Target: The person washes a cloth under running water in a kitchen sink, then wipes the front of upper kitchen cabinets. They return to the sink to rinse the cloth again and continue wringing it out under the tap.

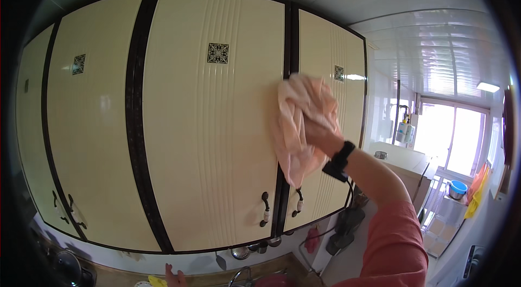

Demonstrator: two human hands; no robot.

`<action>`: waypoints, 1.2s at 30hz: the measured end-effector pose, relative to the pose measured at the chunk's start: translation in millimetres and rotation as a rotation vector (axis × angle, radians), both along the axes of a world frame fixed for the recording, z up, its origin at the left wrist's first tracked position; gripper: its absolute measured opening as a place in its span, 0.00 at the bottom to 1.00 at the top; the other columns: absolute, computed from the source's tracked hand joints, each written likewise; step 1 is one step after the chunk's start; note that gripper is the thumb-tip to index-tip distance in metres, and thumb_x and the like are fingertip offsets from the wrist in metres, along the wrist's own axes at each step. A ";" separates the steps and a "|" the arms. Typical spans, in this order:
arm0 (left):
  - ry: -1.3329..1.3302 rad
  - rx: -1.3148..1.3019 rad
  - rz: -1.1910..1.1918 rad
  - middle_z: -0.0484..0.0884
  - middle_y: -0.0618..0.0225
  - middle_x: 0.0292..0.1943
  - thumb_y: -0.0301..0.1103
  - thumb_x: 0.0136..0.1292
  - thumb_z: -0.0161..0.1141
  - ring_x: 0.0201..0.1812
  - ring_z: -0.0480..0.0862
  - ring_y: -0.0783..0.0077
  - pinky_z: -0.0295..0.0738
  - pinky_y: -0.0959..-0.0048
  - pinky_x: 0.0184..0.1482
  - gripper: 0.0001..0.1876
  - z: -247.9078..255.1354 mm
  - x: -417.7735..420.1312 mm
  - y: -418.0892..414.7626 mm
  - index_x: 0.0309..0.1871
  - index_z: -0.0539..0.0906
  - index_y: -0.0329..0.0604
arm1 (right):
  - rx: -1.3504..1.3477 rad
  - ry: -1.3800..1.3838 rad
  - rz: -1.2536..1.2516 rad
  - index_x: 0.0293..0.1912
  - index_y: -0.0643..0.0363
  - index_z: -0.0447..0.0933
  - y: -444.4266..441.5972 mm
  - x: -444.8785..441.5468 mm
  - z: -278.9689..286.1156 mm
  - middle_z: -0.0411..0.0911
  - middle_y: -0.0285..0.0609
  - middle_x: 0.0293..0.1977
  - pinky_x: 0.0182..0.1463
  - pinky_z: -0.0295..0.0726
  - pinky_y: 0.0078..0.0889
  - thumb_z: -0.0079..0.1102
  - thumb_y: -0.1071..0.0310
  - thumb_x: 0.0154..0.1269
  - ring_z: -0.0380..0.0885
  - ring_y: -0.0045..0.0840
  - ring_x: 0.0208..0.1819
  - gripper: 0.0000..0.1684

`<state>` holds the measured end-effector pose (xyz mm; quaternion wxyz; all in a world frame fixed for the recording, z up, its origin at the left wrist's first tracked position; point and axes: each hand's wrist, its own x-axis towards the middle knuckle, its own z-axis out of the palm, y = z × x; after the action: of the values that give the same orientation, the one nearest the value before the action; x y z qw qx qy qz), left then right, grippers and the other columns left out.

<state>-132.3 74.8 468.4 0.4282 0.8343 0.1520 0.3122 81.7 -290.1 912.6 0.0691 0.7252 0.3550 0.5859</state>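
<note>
My right hand [323,137] is raised and shut on a crumpled pale pink cloth [299,112]. The cloth lies over the dark strip [291,42] between two cream cabinet doors, covering part of both; its folds hide most of my fingers. A black band with a small device [338,165] and a cable is on that wrist. Down at the bottom edge, only part of my left hand [175,275] shows, fingers apart with nothing seen in them. It is beside a yellow item [157,281] above the counter. The wide cabinet door [183,124] fills the middle of the view.
Door handles [266,209] stick out low on the cabinets. Below hang utensils, among them a skimmer [240,252]. A faucet [240,274] and a pot [67,266] stand on the counter [114,272]. A refrigerator-like white unit [401,162] and a window [452,136] are to the right.
</note>
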 end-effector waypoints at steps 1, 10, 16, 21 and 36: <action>0.038 -0.030 -0.012 0.66 0.42 0.59 0.43 0.65 0.51 0.60 0.66 0.49 0.59 0.63 0.63 0.28 4.2 -11.0 1.0 0.60 0.65 0.27 | 0.023 0.070 -0.031 0.62 0.44 0.64 -0.9 -1.8 -11.6 0.58 0.38 0.64 0.69 0.51 0.39 0.52 0.46 0.58 0.53 0.34 0.67 0.33; 0.094 0.152 0.100 0.73 0.44 0.51 0.37 0.60 0.58 0.54 0.72 0.49 0.67 0.62 0.56 0.22 -27.0 -43.4 27.4 0.52 0.72 0.30 | 0.199 -0.588 0.180 0.57 0.50 0.67 41.9 -24.9 138.8 0.67 0.44 0.54 0.60 0.61 0.39 0.54 0.61 0.57 0.63 0.37 0.57 0.26; 0.155 0.070 0.113 0.74 0.43 0.50 0.39 0.59 0.59 0.52 0.73 0.46 0.68 0.62 0.54 0.22 20.7 -43.1 10.2 0.50 0.74 0.30 | 0.582 -0.173 0.132 0.40 0.50 0.74 92.7 -64.9 179.8 0.75 0.38 0.41 0.46 0.70 0.34 0.53 0.58 0.57 0.73 0.29 0.46 0.12; 0.083 -0.055 -0.039 0.73 0.40 0.50 0.49 0.58 0.57 0.53 0.72 0.44 0.67 0.59 0.55 0.27 -0.8 -35.4 14.9 0.51 0.76 0.34 | 0.232 -0.382 0.148 0.57 0.45 0.66 86.1 -69.8 107.3 0.66 0.37 0.56 0.61 0.60 0.42 0.49 0.59 0.60 0.61 0.33 0.61 0.24; 0.061 0.075 0.065 0.76 0.45 0.48 0.39 0.55 0.61 0.52 0.74 0.46 0.69 0.60 0.54 0.16 -33.7 -80.3 31.5 0.42 0.80 0.36 | 0.436 -0.399 0.271 0.50 0.50 0.71 115.1 -80.8 138.5 0.69 0.37 0.48 0.58 0.63 0.37 0.53 0.60 0.56 0.65 0.28 0.55 0.21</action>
<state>-212.6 106.3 434.7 0.3815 0.8534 0.1804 0.3060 0.9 -175.1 1051.1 -0.0982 0.5400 0.2940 0.7825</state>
